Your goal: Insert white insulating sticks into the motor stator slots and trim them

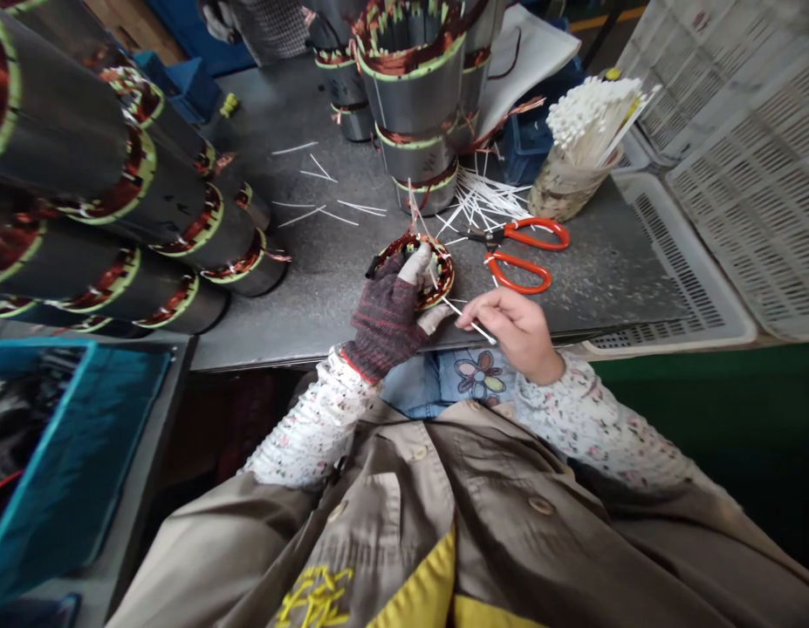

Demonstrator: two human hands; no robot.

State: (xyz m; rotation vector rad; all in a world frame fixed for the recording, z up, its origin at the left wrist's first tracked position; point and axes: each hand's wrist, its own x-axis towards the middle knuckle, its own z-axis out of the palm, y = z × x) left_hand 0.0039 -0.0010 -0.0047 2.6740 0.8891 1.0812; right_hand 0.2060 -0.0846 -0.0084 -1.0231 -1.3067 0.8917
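A motor stator (445,281) with copper windings and a pale green rim stands at the front of the bench. My left hand (394,305), in a dark knitted glove with bare-looking pale fingertips, is closed on its near left side. Beside it, my right hand (509,327) is bare and pinches a white cable tie (469,321) that runs up to the stator's rim. Orange-handled scissors (525,253) lie just beyond my right hand. Loose white tie pieces (486,199) are heaped behind the scissors.
Stacked stators (410,87) rise at the back, and more stators (161,201) are piled at the left. A cup of cable ties (567,187) stands at the right near white plastic crates (685,262). A blue bin (70,471) sits at lower left. Another person's hand (219,19) shows at the top.
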